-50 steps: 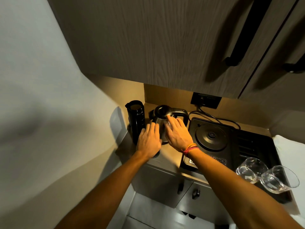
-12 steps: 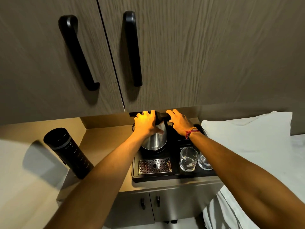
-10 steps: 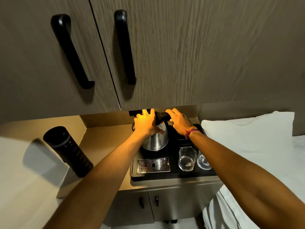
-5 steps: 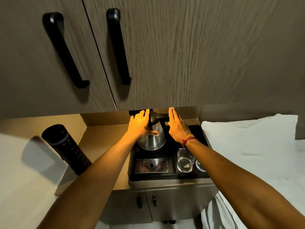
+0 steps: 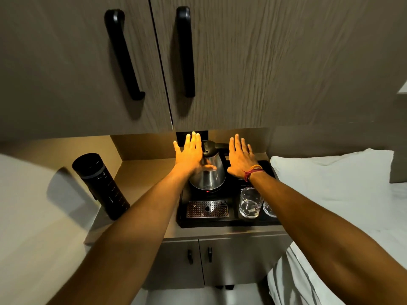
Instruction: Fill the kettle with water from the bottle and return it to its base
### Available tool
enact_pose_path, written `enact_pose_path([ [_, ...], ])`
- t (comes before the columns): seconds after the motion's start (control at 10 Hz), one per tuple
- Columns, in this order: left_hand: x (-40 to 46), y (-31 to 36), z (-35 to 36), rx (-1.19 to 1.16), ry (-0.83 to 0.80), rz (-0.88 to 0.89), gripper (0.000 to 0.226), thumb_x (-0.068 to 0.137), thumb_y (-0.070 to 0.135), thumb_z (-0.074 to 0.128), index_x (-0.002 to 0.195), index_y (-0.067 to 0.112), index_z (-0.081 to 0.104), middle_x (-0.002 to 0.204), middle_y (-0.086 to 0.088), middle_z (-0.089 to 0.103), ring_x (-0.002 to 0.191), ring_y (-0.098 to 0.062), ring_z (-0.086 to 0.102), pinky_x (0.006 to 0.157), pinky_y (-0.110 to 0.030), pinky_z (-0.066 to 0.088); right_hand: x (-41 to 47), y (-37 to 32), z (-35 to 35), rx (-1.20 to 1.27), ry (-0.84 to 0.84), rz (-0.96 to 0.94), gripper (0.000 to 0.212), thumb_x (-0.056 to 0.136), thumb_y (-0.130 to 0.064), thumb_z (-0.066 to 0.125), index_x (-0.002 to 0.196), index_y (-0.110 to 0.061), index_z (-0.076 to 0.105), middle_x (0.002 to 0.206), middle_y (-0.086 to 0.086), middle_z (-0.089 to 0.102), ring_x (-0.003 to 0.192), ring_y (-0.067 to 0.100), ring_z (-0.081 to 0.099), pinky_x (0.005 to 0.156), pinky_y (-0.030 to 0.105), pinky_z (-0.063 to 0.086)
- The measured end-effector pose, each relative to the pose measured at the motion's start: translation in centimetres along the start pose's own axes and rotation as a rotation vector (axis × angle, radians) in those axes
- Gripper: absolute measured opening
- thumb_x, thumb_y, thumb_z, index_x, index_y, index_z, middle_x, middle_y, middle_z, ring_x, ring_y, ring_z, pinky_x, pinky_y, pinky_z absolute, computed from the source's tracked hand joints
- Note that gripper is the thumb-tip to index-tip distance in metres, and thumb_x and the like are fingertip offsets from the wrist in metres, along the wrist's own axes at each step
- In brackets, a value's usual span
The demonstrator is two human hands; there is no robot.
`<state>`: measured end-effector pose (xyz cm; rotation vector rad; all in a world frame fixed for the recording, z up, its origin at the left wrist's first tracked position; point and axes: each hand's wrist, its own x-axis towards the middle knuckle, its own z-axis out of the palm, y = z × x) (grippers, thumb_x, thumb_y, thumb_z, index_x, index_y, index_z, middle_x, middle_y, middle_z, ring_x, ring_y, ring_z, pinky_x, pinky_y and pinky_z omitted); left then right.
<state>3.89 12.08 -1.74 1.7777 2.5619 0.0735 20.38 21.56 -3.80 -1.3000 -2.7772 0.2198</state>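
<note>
1. The kettle (image 5: 208, 172) stands upright on its base (image 5: 207, 191) at the back left of the black tray (image 5: 182, 216), long axis vertical, steel body under a black lid.
2. Its black handle (image 5: 220, 146) runs off the top toward the right, so the spout side faces left, though the left hand hides the spout itself.
3. A small red light glows at the foot of the kettle, right at the front of the base.
4. The left hand (image 5: 190, 157) is spread flat, fingers straight and pointing at the back wall, thumb crossing in front of the steel body; it grips nothing, and whether the thumb touches the metal cannot be told.
5. The right hand (image 5: 241, 160) is likewise flat and wide open, just right of the handle, holding nothing, with a red and orange thread band (image 5: 253, 171) at the wrist.
6. The bottle (image 5: 100, 186), dark and cylindrical, stands at the left end of the bench (image 5: 141, 172), well apart from the kettle, its top leaning left in this wide view.
7. On the tray in front of the kettle sits a perforated metal drip grille (image 5: 207, 209), and to its right two clear glasses (image 5: 250, 202), the nearer arm covering part of the second.
8. A white pillow (image 5: 330, 172) lies just right of the bench.
</note>
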Motion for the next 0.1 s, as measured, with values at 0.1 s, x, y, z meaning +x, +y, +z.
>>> enact_pose_path([
  [0.1,-1.34,0.18,-0.91,-0.009,0.132,0.028,0.123,0.075,0.075,0.059,0.154,0.006,-0.006,0.164,-0.013,-0.006,0.150,-0.029,-0.008,0.116,-0.062,0.003,-1.66,-1.13,-0.69,-0.033,0.090,-0.039,0.099,0.078,-0.018,0.057,0.157,-0.002,-0.002,0.166,0.020,-0.005,0.154,0.038,-0.001,0.125,0.051,0.011],
])
